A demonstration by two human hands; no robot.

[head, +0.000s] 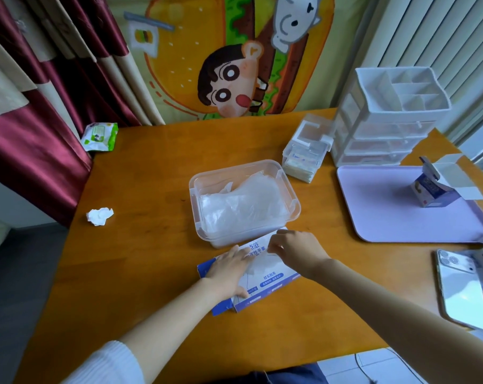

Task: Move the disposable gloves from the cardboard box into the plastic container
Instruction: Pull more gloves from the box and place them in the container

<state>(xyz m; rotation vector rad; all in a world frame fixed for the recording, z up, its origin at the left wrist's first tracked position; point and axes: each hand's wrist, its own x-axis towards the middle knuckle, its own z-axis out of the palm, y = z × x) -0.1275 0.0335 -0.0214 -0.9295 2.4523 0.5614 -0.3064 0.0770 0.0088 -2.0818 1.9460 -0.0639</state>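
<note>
Flanking the plastic container (194, 195) lie crumpled tissue (99, 216) and tray (387, 212)

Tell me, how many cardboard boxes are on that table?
2. The glove box lies nearest, under the left hand and right hand; a small opened box stands on the lilac tray at right. Others may be hidden.

The cardboard box (272, 282) bears blue print, "次性手套" partly covered by a hand, and smaller "结实耐用".

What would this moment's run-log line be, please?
left hand presses box | right hand pinches glove at box | container holds gloves
</note>
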